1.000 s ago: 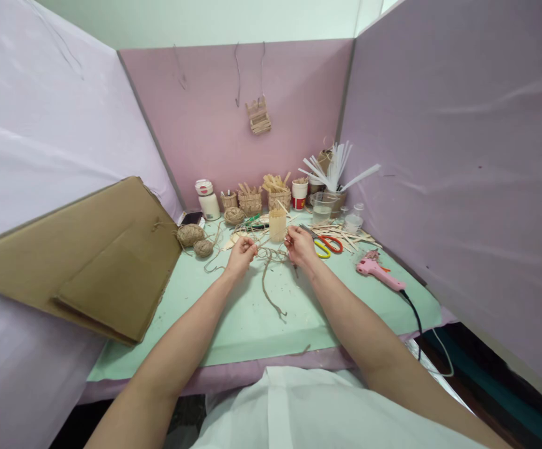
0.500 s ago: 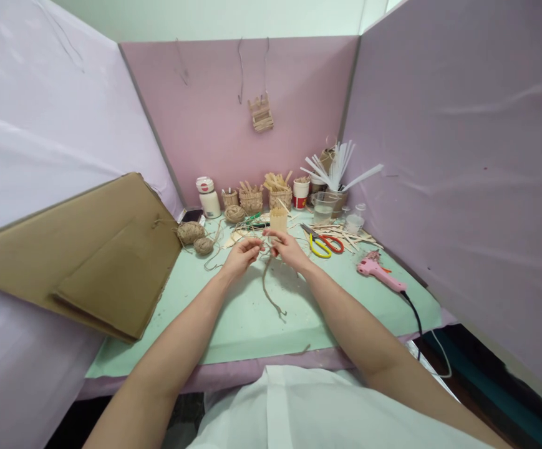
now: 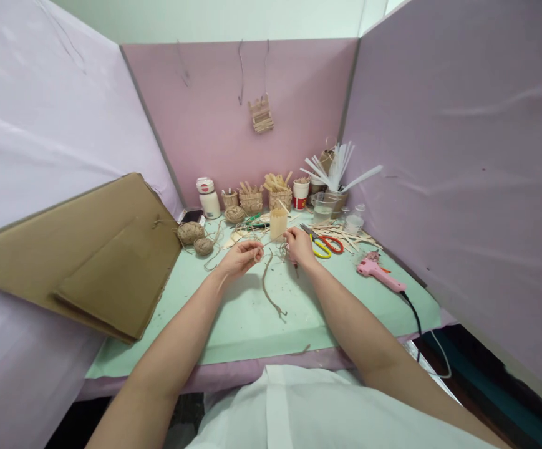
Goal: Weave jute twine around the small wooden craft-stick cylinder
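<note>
Between my two hands a thin piece of twine (image 3: 273, 241) is stretched. My left hand (image 3: 241, 258) pinches its left end with the fingers closed. The other end is in my right hand (image 3: 299, 247), whose fingers are also closed; part of them is hidden by the back of the hand. Just behind the twine stands a small upright holder of pale wooden sticks (image 3: 278, 223). Below the hands a thicker brown braided cord (image 3: 269, 290) lies curved on the table. Loose twine strands (image 3: 284, 251) show beside the right hand.
Scissors (image 3: 321, 242) and a pink glue gun (image 3: 380, 275) lie to the right. Twine balls (image 3: 190, 233) sit at the left near a leaning cardboard sheet (image 3: 102, 262). Along the back stand a glue jar (image 3: 209, 198), stick-filled baskets (image 3: 251, 202) and a plastic cup (image 3: 324, 208).
My hands, close together before, have moved apart. The right hand has shifted to the right, and the twine is now drawn out between them.
</note>
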The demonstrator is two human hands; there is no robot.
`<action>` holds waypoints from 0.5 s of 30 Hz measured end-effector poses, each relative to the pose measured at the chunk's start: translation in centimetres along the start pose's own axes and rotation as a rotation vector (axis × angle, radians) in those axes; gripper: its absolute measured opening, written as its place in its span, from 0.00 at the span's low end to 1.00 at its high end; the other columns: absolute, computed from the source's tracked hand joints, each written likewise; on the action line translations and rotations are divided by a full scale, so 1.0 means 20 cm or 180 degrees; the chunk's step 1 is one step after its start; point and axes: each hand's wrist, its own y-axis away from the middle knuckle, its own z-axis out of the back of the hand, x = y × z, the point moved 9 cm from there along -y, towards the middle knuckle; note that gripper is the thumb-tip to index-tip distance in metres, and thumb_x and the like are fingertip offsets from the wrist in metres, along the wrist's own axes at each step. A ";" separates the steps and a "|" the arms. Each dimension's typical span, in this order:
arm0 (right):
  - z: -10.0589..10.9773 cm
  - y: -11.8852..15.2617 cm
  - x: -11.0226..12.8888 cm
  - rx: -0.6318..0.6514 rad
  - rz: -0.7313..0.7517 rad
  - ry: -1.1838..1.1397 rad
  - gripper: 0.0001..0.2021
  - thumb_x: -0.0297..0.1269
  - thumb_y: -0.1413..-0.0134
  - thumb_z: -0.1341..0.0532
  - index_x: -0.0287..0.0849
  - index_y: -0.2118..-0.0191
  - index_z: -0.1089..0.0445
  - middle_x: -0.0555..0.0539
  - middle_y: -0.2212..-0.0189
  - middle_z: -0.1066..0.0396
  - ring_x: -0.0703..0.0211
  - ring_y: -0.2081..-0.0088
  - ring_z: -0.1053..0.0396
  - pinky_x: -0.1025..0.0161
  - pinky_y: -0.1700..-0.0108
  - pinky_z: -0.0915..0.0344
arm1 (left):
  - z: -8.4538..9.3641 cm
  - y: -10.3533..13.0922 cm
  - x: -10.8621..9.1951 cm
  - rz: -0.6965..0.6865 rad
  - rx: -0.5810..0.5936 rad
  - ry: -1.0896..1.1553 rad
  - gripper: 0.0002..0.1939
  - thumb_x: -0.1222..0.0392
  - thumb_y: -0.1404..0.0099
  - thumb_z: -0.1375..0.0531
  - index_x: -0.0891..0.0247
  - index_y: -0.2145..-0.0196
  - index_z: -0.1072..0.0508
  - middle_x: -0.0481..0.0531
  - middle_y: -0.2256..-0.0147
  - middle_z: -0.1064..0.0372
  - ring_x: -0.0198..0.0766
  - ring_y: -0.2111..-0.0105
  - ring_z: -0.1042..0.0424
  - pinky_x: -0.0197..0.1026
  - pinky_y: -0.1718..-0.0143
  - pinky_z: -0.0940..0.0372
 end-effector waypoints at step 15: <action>0.16 -0.05 -0.10 -0.0422 -0.0369 0.0720 0.12 0.36 0.47 0.49 0.40 0.69 0.29 0.42 0.70 0.29 0.56 0.67 0.36 0.63 0.65 0.45 | 0.01 0.02 -0.06 -0.0123 0.0101 0.0304 0.13 0.64 0.55 0.31 0.66 0.70 0.26 0.50 0.74 0.31 0.29 0.73 0.32 0.32 0.69 0.37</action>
